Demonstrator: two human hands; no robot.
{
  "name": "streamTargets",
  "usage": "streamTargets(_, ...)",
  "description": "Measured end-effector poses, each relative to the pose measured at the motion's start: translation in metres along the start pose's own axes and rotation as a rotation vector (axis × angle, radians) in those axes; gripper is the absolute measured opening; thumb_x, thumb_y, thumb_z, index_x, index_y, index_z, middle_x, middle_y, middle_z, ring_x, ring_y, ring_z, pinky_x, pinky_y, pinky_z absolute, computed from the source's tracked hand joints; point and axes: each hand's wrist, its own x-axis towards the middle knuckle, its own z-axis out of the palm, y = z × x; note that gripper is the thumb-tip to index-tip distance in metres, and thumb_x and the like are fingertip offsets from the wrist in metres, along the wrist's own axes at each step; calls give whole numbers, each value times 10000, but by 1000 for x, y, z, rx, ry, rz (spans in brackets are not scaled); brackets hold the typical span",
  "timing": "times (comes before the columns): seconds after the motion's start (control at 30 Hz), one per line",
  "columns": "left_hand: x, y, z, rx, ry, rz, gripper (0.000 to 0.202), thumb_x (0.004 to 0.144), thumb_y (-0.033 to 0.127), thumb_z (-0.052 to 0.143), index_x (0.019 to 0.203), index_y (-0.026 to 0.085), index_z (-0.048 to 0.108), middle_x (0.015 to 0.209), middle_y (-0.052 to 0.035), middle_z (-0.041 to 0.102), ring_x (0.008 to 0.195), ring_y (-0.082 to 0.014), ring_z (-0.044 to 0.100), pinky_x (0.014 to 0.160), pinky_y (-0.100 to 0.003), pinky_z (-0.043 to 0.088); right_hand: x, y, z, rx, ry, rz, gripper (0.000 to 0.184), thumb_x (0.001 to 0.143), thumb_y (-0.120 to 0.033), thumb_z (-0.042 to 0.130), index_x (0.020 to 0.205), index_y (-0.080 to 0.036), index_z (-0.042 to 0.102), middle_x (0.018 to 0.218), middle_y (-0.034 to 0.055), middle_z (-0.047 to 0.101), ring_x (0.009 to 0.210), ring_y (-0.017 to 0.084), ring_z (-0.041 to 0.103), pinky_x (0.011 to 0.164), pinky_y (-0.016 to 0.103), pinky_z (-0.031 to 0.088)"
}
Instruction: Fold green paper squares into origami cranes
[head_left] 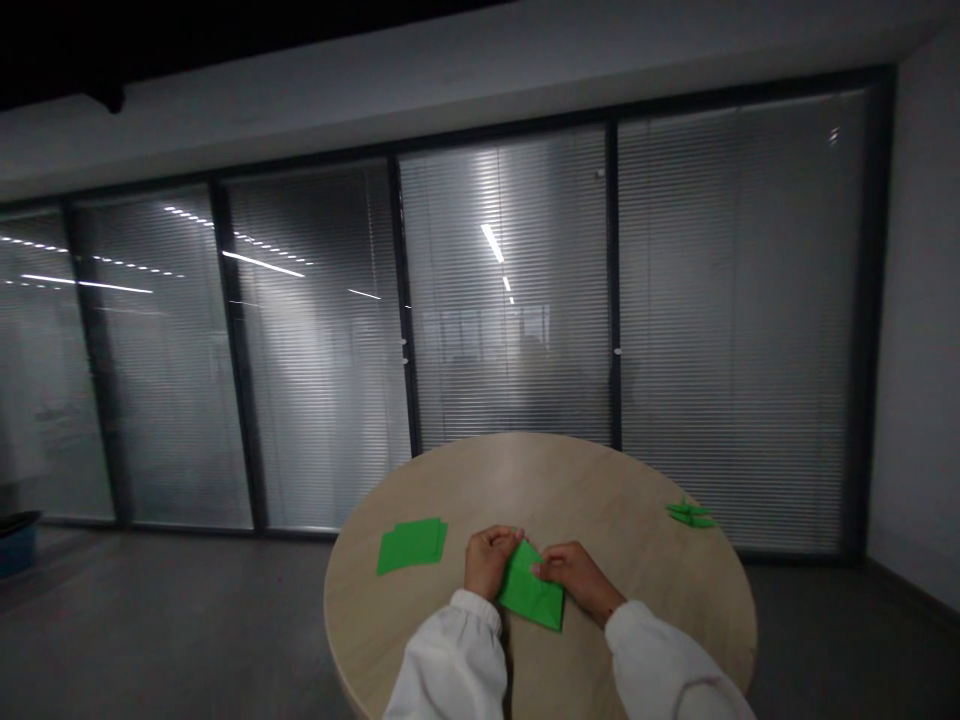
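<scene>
Two white sleeves, a left sleeve point(450, 665) and a right sleeve point(667, 660), reach in from the bottom over a round, pale wood-grain table point(375, 630). Between the person's hands, at the near middle of the tabletop, is a folded piece of bright green paper point(531, 600). It lies aslant: its long axis runs from a peak at the upper left, beside the left fingertips, down to a corner at the lower right, toward the right forearm.

The left hand point(489, 558) pinches the paper's upper left edge, its fingers bunched together and hiding part of that side. The right hand point(577, 575) pinches the upper right edge between thumb and forefinger, the thumb lying on the green face — its other fingers are curled, and it covers some of that edge.

To the left, apart from the hands, two or more flat green sheets point(411, 546) overlap, slightly out of line. Farther off at the right, near the rim, sits a spiky folded green paper piece point(690, 514).

Beyond the table are a grey floor point(187, 620), a blue bin-like container point(16, 545) at far left, glass panels with horizontal blinds point(510, 390) in dark frames, and a pale wall point(919, 300) at far right.
</scene>
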Motion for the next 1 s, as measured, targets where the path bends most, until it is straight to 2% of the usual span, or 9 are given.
streamTargets(0.2, 3, -5, -2, 35, -8, 9, 254, 561, 386, 733, 559, 137, 685, 496, -25, 633, 453, -135, 521, 461, -225, 361, 0, 0, 0, -32, 13, -6, 269, 608, -383, 690, 541, -136, 607, 477, -42, 523, 478, 104, 448, 490, 219, 308)
streamTargets(0.37, 7, -10, -3, 37, 9, 46, 346, 623, 468, 669, 557, 130, 690, 540, -44, 652, 513, -160, 564, 525, -240, 422, -3, -2, 0, -29, -9, -7, 257, 608, -370, 690, 551, -130, 617, 481, -39, 531, 477, 101, 447, 500, 218, 309)
streamTargets(0.6, 8, -13, -3, -3, -3, 18, 398, 607, 519, 654, 519, 130, 655, 514, -31, 628, 487, -148, 545, 516, -245, 427, -2, 0, -1, 19, -41, 15, 291, 588, -403, 711, 573, -122, 636, 499, -28, 561, 490, 113, 475, 520, 225, 336)
streamTargets(0.73, 8, -14, -3, 10, -34, 18, 434, 611, 557, 641, 568, 126, 673, 532, -34, 634, 502, -149, 552, 524, -246, 424, -2, -1, -1, -30, -21, 19, 276, 602, -391, 703, 566, -122, 648, 496, -26, 566, 493, 116, 474, 515, 225, 329)
streamTargets(0.83, 7, -14, -2, 69, -78, -38, 442, 556, 564, 688, 579, 123, 673, 502, -19, 607, 477, -137, 528, 490, -237, 394, -2, -2, -2, -36, -7, 18, 255, 605, -371, 697, 562, -123, 654, 494, -26, 567, 493, 118, 477, 516, 227, 332)
streamTargets(1.0, 3, -9, 2, 67, -142, -121, 430, 370, 487, 808, 490, 127, 603, 420, 35, 507, 402, -90, 425, 425, -219, 333, -2, -1, -2, -6, -39, 6, 238, 607, -355, 697, 588, -120, 665, 511, -22, 577, 494, 117, 486, 527, 230, 342)
